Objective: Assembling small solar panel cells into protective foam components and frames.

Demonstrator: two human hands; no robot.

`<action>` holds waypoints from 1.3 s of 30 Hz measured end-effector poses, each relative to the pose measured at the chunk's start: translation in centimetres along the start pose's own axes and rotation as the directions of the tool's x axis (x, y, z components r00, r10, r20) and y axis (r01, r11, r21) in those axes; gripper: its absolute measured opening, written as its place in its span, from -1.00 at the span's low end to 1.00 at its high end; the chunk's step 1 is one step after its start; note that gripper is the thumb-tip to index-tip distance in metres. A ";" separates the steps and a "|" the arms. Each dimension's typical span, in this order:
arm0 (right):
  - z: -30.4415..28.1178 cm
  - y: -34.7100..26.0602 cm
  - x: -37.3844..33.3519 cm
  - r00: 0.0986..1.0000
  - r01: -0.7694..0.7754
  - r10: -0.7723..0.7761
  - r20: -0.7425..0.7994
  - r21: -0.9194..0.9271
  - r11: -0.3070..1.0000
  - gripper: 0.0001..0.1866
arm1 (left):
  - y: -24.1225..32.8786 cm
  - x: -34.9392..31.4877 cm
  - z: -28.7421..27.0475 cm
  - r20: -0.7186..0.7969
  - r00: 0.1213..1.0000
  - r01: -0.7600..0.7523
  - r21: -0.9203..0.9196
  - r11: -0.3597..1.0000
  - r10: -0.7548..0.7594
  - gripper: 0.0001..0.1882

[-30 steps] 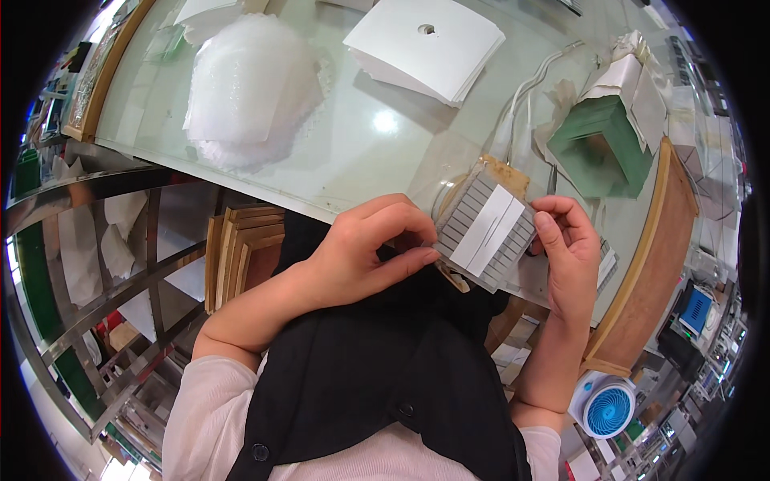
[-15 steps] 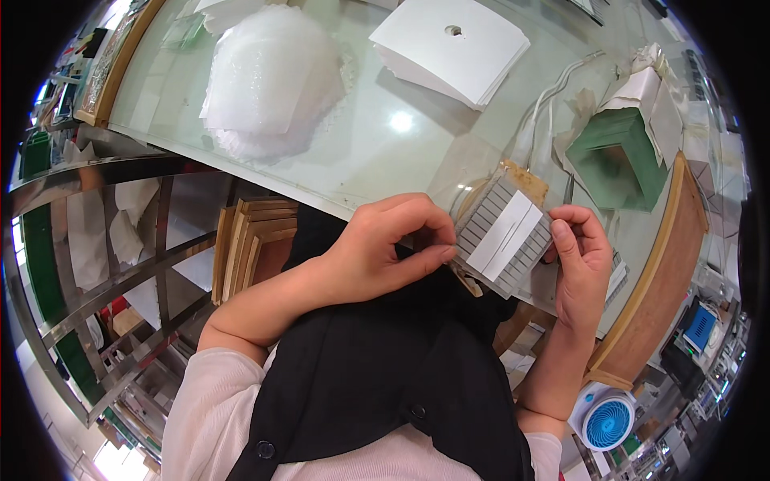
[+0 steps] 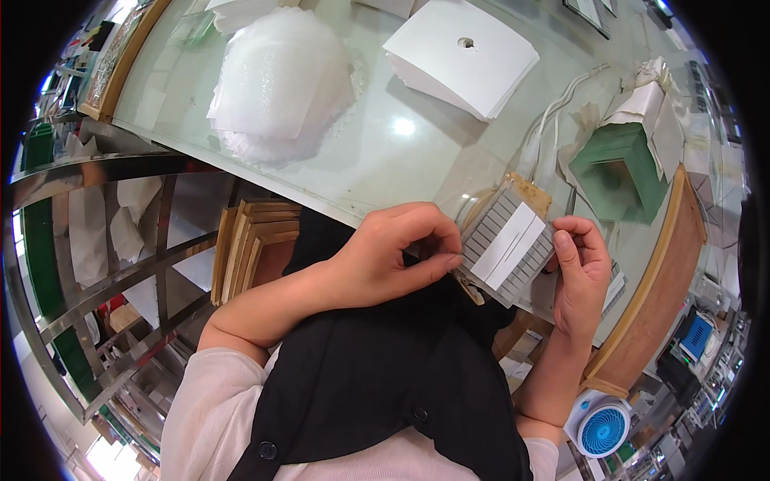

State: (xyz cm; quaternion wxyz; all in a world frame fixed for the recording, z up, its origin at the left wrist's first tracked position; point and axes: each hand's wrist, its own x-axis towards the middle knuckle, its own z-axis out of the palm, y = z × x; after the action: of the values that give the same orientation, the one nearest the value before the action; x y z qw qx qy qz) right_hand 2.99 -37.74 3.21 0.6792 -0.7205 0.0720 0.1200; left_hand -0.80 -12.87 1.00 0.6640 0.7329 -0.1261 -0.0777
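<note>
A thin grey panel [image 3: 480,238] with rows of dark lines is held up between my two hands, tilted over the table's near edge. Across its middle lies a white strip [image 3: 508,245] with a dark slit-like line along it. My left hand [image 3: 401,252] pinches the panel's left edge between thumb and forefinger. At the opposite edge, my right hand [image 3: 581,268] grips it with the thumb on top and curled fingers partly hidden behind. Below the panel, a tan board [image 3: 530,193] with a round clear rim beside it shows in part.
On the glass-topped table [image 3: 377,172] lie a heap of translucent sheets [image 3: 273,88] and a stack of white sheets [image 3: 469,60] with a hole. White cables [image 3: 553,108] run toward the tan board. To the right stand paper-wrapped green glass panes [image 3: 622,172], a wooden ledge [image 3: 650,280] and a blue-white fan [image 3: 601,429].
Both hands keep their grip on the panel, which has hardly moved. The table and its things appear slightly lower and farther right in the picture.
</note>
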 end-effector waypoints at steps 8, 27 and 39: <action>0.0 0.0 0.0 1.000 0.009 -0.009 -0.004 0.000 1.000 -0.82 | 0.2 0.1 0.0 -0.001 0.999 0.048 -0.052 0.998 -0.048 -0.84; 7.2 -6.9 9.2 0.785 0.460 -0.575 0.231 -0.838 0.292 -0.56 | 0.6 -1.5 -2.3 -0.032 0.999 -0.006 0.032 0.999 0.007 -0.89; 8.8 -5.9 10.0 0.728 0.384 -0.622 0.290 -0.923 0.019 -0.52 | 0.0 -2.1 -2.9 -0.079 0.997 0.007 0.049 0.999 -0.003 -0.92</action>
State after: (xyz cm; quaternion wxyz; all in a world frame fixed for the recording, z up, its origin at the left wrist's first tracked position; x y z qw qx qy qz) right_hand 13.47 -28.03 5.74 0.0812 -0.9566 -0.2107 -0.1842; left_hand -1.97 -9.49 1.21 0.6500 0.7519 -0.0998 -0.0475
